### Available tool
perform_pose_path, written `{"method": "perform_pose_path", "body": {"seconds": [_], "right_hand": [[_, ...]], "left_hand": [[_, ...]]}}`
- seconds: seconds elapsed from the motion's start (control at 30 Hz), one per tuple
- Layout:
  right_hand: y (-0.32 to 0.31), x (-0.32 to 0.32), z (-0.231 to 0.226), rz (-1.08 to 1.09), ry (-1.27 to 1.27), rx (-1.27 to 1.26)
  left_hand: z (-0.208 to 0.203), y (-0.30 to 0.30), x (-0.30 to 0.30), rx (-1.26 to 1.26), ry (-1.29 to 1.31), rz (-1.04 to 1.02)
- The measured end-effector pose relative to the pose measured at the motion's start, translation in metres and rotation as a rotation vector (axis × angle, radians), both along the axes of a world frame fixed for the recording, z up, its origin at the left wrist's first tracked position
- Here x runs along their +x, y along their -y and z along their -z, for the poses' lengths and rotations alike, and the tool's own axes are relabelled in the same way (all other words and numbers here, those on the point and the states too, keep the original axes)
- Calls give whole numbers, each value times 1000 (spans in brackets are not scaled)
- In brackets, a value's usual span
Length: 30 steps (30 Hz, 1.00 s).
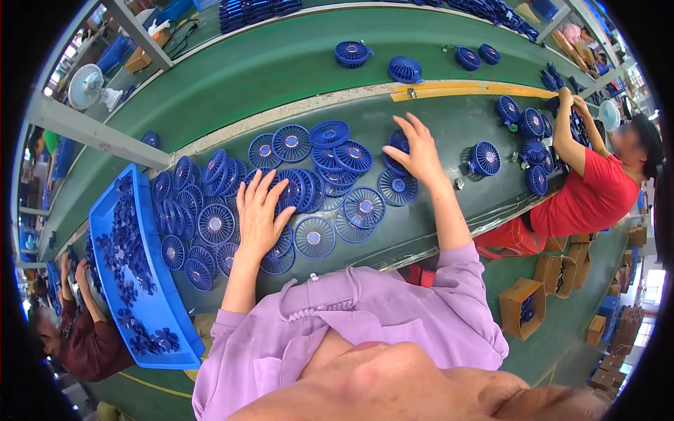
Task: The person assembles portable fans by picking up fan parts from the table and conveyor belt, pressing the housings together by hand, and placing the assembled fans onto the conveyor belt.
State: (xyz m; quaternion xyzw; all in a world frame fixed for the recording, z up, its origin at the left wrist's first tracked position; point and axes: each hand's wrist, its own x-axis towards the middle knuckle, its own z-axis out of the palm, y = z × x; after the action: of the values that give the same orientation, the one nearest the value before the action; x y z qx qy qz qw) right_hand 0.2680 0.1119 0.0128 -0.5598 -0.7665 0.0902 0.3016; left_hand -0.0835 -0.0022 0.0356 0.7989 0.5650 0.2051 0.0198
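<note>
Round blue fan grilles (314, 238) lie in a loose heap on the green bench, some flat and overlapping, others leaning in rows. My left hand (259, 216) rests over the heap with its fingers spread, beside a leaning row of grilles (300, 191); nothing shows in its grasp. To the right, my right hand (419, 152) has its fingers stretched apart next to a blue grille (399, 142), partly hidden behind it. Whether the thumb touches that grille I cannot tell. Just below that hand lies another grille (397, 187).
A blue tray (165, 295) of small dark blue parts stands at left. A blue fan head (485, 158) with a connector sits right, before more fan heads (532, 123). Beyond runs a green conveyor (281, 91) carrying fan heads. A red-shirted co-worker (593, 186) works at right.
</note>
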Motion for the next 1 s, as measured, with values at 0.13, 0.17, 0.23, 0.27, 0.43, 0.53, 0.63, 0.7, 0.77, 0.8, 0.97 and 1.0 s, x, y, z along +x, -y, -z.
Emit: {"method": "perform_pose_path", "body": {"seconds": [0.13,0.17,0.23,0.27,0.43,0.53,0.63,0.7,0.77,0.8,0.97,1.0], "right_hand": [[-18,-44,-31,-349,-45,-50],[-22,-52,-31,-365,-48,-49],[-33,-68,-27,-506,46,-64],[-38,-77,-20,-531,47,-57],[-47,-92,-22,-512,-89,-31],[-58,-79,-9,-306,-391,-108],[-77,-56,7,-256,-710,-276],[-86,-45,22,-246,-761,-310],[-88,-46,26,-221,-654,-363],[-85,-46,22,-170,-434,-299],[-68,-24,-7,-159,-152,-69],[-67,-5,-1,-232,-99,9]], "left_hand": [[4,-7,-2,21,2,-32],[4,-8,-1,23,-2,-48],[6,-9,1,51,29,-59],[6,-9,1,60,35,-68],[9,-2,-7,100,80,-84],[9,-3,-8,84,103,-70],[15,-3,-12,99,164,-66],[10,-3,-10,122,156,-65],[7,4,-9,160,200,-99],[5,12,-10,180,217,-128],[0,80,-24,212,220,-300],[1,92,-29,207,191,-380]]}}
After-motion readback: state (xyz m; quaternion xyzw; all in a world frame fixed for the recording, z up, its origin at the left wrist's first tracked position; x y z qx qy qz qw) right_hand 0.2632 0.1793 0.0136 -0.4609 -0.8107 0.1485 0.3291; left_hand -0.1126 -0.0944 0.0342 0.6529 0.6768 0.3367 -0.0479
